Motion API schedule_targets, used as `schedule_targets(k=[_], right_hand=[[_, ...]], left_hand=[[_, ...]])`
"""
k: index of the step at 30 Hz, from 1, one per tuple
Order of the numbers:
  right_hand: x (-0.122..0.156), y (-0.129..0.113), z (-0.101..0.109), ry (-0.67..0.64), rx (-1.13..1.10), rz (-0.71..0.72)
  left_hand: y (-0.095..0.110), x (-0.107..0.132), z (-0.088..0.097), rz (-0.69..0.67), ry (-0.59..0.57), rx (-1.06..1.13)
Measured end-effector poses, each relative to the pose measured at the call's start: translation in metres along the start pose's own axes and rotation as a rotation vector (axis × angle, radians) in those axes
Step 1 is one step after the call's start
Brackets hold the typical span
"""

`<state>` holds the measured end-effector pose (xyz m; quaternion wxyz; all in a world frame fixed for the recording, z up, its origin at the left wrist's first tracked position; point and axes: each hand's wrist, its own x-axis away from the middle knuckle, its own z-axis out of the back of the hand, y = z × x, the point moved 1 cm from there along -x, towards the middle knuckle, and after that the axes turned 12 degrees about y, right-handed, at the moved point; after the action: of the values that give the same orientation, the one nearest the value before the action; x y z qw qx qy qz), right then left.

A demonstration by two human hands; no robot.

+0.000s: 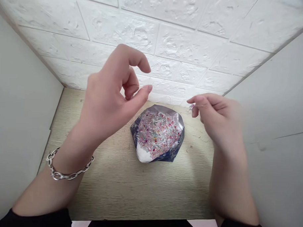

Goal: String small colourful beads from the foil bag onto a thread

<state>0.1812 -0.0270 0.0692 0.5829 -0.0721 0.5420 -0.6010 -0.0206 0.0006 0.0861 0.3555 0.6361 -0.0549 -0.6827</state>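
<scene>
My left hand [110, 89] is raised above the table on the left, its index finger and thumb apart and the other fingers curled in. A faint line crosses near its thumb tip, too fine to make out clearly. On the right, my right hand [213, 112] pinches a thin clear thread [202, 105] between thumb and index finger. Small pale beads [191, 107] show by those fingertips. Between and below both hands, an open bag [142, 154] lies on the table, full of small beads [159, 132] in pink, white, red and yellow.
The light wooden table [139, 189] ends at a white brick-pattern wall [179, 38]. Pale panels [20, 82] close in the left and right sides. A silver chain bracelet [67, 176] hangs on my left wrist.
</scene>
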Motion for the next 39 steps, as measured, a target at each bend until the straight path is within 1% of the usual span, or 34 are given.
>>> schedule_targets(k=[3,4,6,8,9,11,13,14,16,18,19,21,23,25,27,29,33,36,39], right_hand=[[0.002,-0.008,0.01,0.065,-0.057,0.015],[0.003,-0.01,0.012,0.06,-0.043,0.027],[0.005,-0.015,0.014,-0.013,0.01,0.04],[0.007,-0.019,0.015,-0.127,0.065,0.033],[0.008,-0.021,0.015,-0.178,0.081,0.025],[0.009,-0.022,0.015,-0.234,0.076,0.022],[0.01,-0.022,0.014,-0.273,0.047,0.029],[0.01,-0.021,0.013,-0.289,0.032,0.031],[0.01,-0.02,0.012,-0.321,0.01,0.023],[0.011,-0.019,0.011,-0.343,-0.011,0.017],[0.011,-0.018,0.01,-0.353,-0.022,0.015],[0.011,-0.018,0.008,-0.381,-0.04,0.011],[0.012,-0.018,0.006,-0.411,-0.054,0.01],[0.012,-0.018,0.004,-0.442,-0.07,0.012],[0.013,-0.017,0.002,-0.465,-0.09,0.017],[0.013,-0.016,0.001,-0.475,-0.102,0.021],[0.012,-0.016,0.002,-0.439,-0.101,0.031],[0.012,-0.019,0.005,-0.397,-0.087,0.011],[0.01,-0.022,0.009,-0.35,-0.076,-0.005]], left_hand=[[-0.004,0.001,-0.003,-0.026,0.011,0.0],[-0.004,0.001,-0.003,-0.019,-0.002,0.028],[-0.003,0.0,-0.004,0.018,-0.04,0.095],[-0.002,-0.001,-0.004,0.056,-0.098,0.142],[-0.002,-0.001,-0.005,0.069,-0.144,0.161],[-0.005,-0.001,-0.005,0.106,-0.281,0.212],[-0.011,-0.001,-0.007,0.173,-0.439,0.3],[-0.015,0.0,-0.008,0.221,-0.5,0.35],[-0.024,0.001,-0.012,0.349,-0.547,0.43],[-0.03,0.003,-0.017,0.479,-0.541,0.473],[-0.031,0.004,-0.021,0.517,-0.546,0.458],[-0.028,0.008,-0.027,0.546,-0.608,0.409],[-0.022,0.012,-0.032,0.538,-0.742,0.4],[-0.014,0.016,-0.035,0.542,-0.889,0.452],[-0.009,0.019,-0.037,0.573,-0.983,0.503],[-0.008,0.021,-0.037,0.615,-1.017,0.514],[-0.01,0.021,-0.037,0.662,-1.021,0.458],[-0.013,0.02,-0.035,0.642,-1.029,0.413],[-0.017,0.02,-0.033,0.592,-1.083,0.373]])
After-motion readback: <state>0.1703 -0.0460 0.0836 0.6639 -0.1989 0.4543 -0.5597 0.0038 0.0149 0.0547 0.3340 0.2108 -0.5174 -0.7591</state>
